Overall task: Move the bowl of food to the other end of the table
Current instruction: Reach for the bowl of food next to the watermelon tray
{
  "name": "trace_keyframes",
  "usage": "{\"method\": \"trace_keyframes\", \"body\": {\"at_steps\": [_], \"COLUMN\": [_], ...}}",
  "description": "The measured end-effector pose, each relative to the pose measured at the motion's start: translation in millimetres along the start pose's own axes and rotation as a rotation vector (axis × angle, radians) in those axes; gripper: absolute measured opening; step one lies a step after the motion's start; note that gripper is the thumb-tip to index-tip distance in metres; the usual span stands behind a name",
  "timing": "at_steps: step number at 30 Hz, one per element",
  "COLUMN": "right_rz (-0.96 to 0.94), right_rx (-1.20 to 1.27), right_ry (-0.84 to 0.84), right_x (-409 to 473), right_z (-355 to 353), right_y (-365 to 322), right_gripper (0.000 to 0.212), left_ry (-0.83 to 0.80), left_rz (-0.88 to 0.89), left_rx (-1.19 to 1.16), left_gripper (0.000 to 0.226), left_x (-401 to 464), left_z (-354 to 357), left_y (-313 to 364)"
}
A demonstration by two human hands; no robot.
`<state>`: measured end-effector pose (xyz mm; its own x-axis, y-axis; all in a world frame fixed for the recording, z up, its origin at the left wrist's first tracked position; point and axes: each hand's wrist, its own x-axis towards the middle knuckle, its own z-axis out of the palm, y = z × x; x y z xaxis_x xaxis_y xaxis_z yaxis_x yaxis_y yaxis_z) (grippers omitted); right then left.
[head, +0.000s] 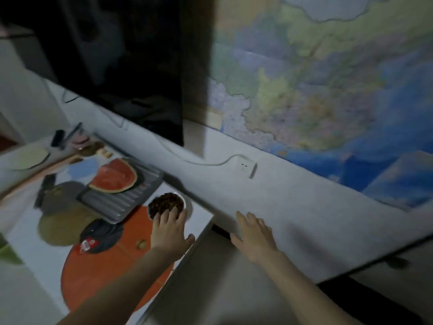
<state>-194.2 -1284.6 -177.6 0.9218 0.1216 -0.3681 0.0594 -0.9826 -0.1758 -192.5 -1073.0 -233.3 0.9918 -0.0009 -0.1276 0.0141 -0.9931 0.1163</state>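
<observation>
While the head view tilts and blurs, it shows the bowl (167,205) near the table (201,219) corner closest to the wall, white, filled with dark brown food. It sits on a patterned cloth (105,273) with a big orange disc, just beside the ridged grey tray (121,202) that carries a watermelon slice (114,177).

The left hand (169,233) lies over the bowl's near rim, palm down, fingers spread and reaching onto the rim; the thumb points right, toward the table edge. The grip is loose and wide, and whether the fingers actually clasp the bowl cannot be told. The right hand (254,235) floats off the table to the right, flat and spread, with nothing in it, in front of the pale wall (293,200).

Left of the left forearm, a dark round lid (103,235) with a red label rests on the cloth, touching the tray's near corner. Farther left lie a dark knife (45,188) and a pale green plate (31,158). Small dark items stand at the far end, too blurred to name.

On the wall, a white socket (246,167) takes a thin cable. A black screen (131,73) hangs above the table, and a large map (328,90) covers the wall to the right.
</observation>
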Motion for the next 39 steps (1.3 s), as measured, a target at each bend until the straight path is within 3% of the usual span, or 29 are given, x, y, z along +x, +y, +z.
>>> {"method": "trace_keyframes", "body": {"at_steps": [3, 11, 29, 39], "right_rz": [-0.187, -0.469, -0.718, -0.916], "right_rx": [-0.068, -0.23, -0.482, -0.377], "right_ry": [-0.018, -0.141, -0.297, -0.414], "right_x": [35, 134, 393, 497], "right_z": [-10, -3, 94, 174], "right_y": [7, -3, -68, -65], "right_gripper": [0.062, 0.063, 0.071, 0.098], "left_ry": [-0.011, -0.047, -0.219, -0.114], "left_rz": [-0.175, -0.535, -0.816, -0.87], "left_rx": [-0.027, -0.037, -0.172, -0.333], "left_gripper": [0.076, 0.086, 0.092, 0.117], "left_x": [-14, -32, 96, 150], "left_z": [14, 54, 192, 265], "left_y": [5, -12, -89, -121]}}
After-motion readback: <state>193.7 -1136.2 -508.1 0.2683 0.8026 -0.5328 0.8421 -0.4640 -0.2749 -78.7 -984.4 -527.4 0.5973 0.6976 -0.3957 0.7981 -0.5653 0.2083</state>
